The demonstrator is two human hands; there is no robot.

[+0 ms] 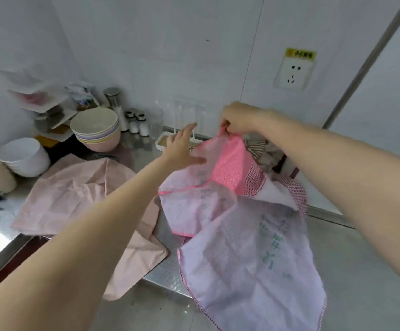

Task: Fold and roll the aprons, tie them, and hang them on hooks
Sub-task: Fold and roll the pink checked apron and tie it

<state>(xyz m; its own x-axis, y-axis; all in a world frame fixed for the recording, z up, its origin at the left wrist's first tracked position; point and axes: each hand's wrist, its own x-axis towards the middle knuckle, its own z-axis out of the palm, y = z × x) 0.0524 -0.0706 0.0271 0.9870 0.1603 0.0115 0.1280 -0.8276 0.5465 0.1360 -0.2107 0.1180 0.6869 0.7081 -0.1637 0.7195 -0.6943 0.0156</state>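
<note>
Right hand [238,119] pinches the top edge of the pink gingham-trimmed apron [237,225], holding it up so it drapes onto the steel counter [351,271]. Left hand [182,146] is released, fingers spread, reaching for the apron's upper left edge. Looks like the spread-out step before folding; nothing rolled or tied. Next: left hand needs the opposite corner, then lay it flat. A second pale pink apron [79,194] lies on the counter by the stacked bowls [96,129].
</note>
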